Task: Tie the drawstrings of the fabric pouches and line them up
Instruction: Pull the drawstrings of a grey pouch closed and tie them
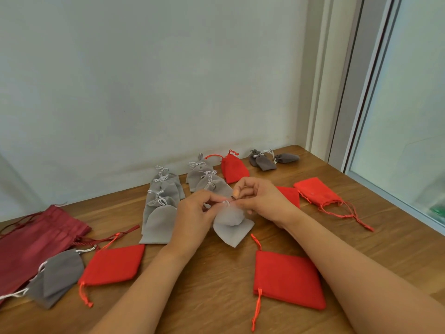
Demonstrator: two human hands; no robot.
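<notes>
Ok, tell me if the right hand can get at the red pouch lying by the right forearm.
Probably yes, but not freely: the right hand is pinching the drawstring of the light grey pouch. The red pouch lies uncovered on the table, close behind that hand.

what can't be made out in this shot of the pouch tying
All in the head view:
Whether the white drawstring of the light grey pouch is knotted: the pinching left hand and right hand cover it.
Dark red bag: cut off by the left edge.
Red pouch behind the right hand: mostly hidden by it.
Far dark grey pouches: too small to judge their ties.
</notes>
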